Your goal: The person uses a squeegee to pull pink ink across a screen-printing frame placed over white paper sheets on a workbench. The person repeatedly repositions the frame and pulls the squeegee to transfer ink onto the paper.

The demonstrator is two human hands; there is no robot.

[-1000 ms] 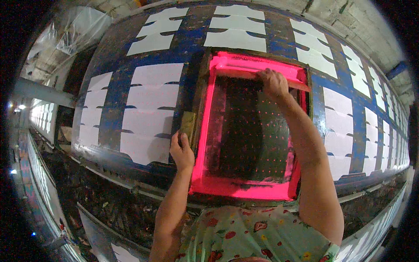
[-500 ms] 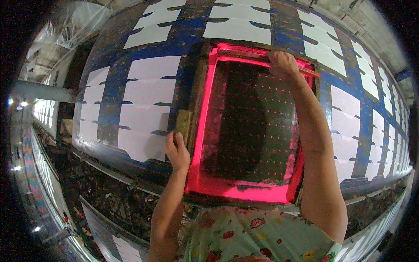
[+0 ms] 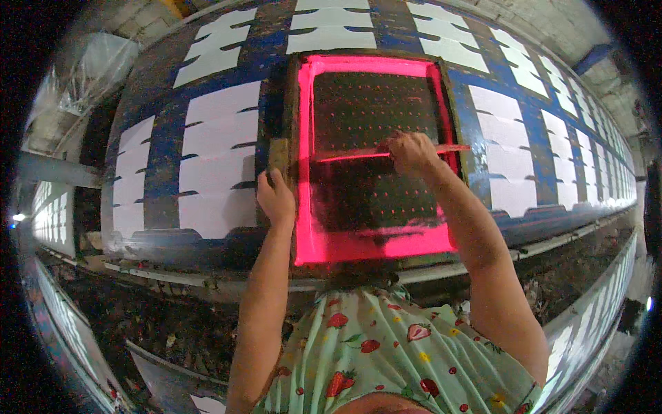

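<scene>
A screen-printing frame [image 3: 303, 165] with bright pink ink around a dark dotted mesh lies on a long blue printing table [image 3: 158, 145]. My right hand [image 3: 410, 152] grips a long squeegee [image 3: 352, 156] that lies across the middle of the mesh, smeared with pink ink. My left hand [image 3: 276, 196] presses on the frame's left edge, fingers curled over the wooden rim. Pink ink pools along the frame's near edge [image 3: 376, 245].
White cut fabric pieces [image 3: 217, 162] lie in rows on the table left of the frame, and more [image 3: 514, 165] run off to the right. A dark ledge [image 3: 207, 276] borders the table's near edge. My strawberry-patterned garment [image 3: 386, 352] fills the lower view.
My right hand has pulled the squeegee from the frame's far edge toward me, to about mid-mesh. My left hand has stayed on the left rim. The view has shifted slightly.
</scene>
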